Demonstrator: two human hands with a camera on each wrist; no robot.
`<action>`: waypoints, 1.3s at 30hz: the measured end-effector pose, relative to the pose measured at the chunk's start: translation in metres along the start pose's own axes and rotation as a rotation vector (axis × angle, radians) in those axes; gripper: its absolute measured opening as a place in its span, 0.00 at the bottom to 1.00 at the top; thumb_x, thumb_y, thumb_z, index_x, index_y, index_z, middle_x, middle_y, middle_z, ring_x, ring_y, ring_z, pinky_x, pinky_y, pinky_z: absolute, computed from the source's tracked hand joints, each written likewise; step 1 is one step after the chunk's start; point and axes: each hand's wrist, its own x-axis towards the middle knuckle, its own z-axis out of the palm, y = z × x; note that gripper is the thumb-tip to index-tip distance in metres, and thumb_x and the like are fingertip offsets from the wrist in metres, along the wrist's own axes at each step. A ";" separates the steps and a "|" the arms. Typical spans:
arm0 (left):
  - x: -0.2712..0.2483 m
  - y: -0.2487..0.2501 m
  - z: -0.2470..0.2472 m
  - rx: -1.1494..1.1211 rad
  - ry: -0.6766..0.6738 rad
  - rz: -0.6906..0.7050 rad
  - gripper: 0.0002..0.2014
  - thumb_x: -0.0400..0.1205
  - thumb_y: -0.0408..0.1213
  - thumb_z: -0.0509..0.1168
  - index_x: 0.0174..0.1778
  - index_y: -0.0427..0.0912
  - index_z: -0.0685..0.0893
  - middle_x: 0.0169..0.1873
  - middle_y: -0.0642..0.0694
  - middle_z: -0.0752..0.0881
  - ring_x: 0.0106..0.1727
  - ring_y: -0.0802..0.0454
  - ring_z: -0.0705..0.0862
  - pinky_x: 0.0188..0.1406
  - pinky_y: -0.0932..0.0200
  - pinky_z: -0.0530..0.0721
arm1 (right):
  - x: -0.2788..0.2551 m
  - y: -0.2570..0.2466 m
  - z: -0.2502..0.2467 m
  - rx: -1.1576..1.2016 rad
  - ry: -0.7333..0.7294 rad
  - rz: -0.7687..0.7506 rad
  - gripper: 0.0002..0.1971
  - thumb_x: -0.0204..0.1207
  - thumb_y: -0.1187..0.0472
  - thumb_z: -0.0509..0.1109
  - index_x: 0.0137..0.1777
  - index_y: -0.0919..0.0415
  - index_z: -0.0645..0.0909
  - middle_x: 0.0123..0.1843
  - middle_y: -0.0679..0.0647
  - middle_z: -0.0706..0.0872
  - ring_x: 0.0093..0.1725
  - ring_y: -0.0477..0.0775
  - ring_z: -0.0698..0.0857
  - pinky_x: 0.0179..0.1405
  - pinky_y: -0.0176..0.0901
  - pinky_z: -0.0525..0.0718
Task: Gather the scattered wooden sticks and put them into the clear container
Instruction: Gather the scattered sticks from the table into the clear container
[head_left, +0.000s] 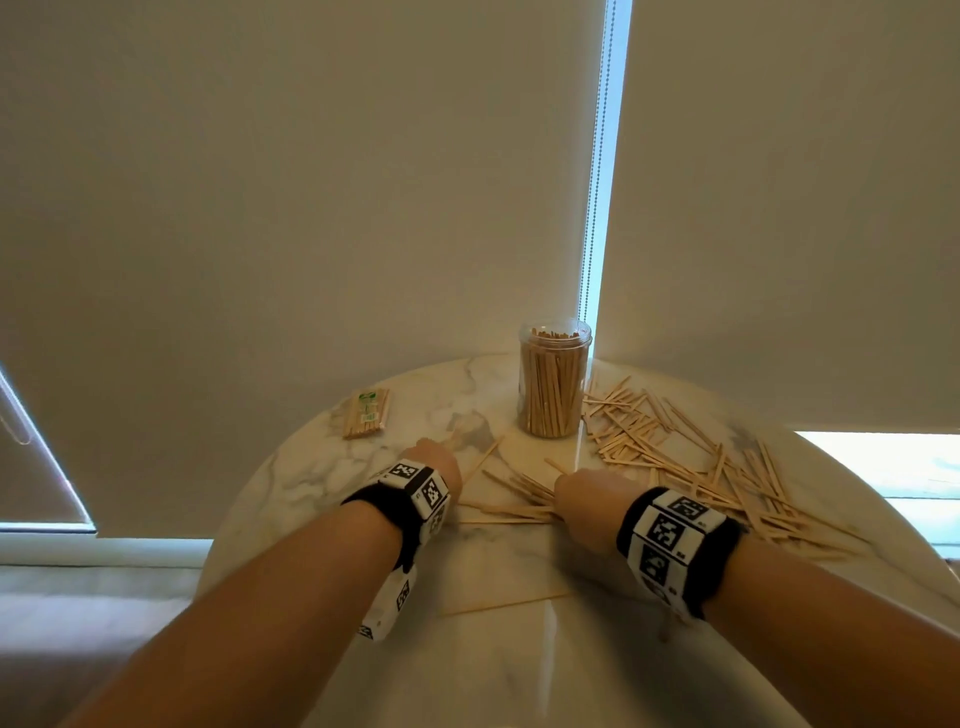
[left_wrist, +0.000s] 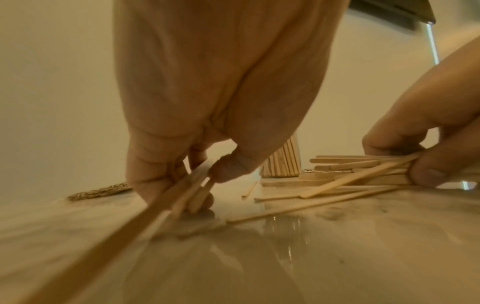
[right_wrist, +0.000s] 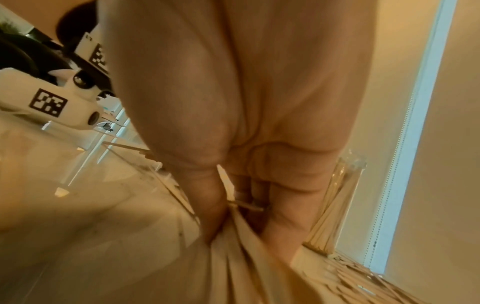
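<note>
The clear container stands upright at the back of the round marble table, packed with wooden sticks. Loose sticks lie scattered to its right and in front of it. My left hand is low on the table left of the container; in the left wrist view its fingers and thumb pinch a few sticks against the tabletop. My right hand is in front of the container and grips a bundle of sticks, also seen blurred as a fan of sticks under its curled fingers.
A wrapped packet of sticks lies at the table's back left. One long stick lies near the front between my forearms. Window blinds hang close behind the table, with a bead cord above the container.
</note>
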 end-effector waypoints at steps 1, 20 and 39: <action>-0.004 0.002 -0.003 -0.030 0.002 -0.021 0.19 0.90 0.33 0.54 0.76 0.30 0.70 0.75 0.35 0.75 0.74 0.41 0.77 0.70 0.55 0.75 | -0.001 0.003 -0.002 0.016 -0.004 0.001 0.16 0.87 0.63 0.60 0.70 0.68 0.78 0.65 0.61 0.84 0.63 0.61 0.85 0.53 0.44 0.81; -0.007 0.055 -0.003 -1.176 -0.012 0.267 0.22 0.87 0.58 0.53 0.50 0.46 0.85 0.41 0.46 0.89 0.44 0.47 0.87 0.54 0.45 0.85 | 0.023 -0.013 -0.031 0.612 0.432 -0.055 0.12 0.87 0.61 0.61 0.65 0.61 0.81 0.51 0.56 0.88 0.47 0.53 0.87 0.49 0.43 0.87; -0.063 0.047 -0.020 -1.274 -0.099 0.508 0.09 0.86 0.27 0.59 0.39 0.38 0.75 0.25 0.47 0.73 0.27 0.53 0.70 0.30 0.58 0.71 | -0.013 -0.032 -0.102 0.408 0.359 -0.207 0.17 0.89 0.55 0.53 0.63 0.56 0.84 0.60 0.51 0.87 0.60 0.52 0.85 0.60 0.45 0.82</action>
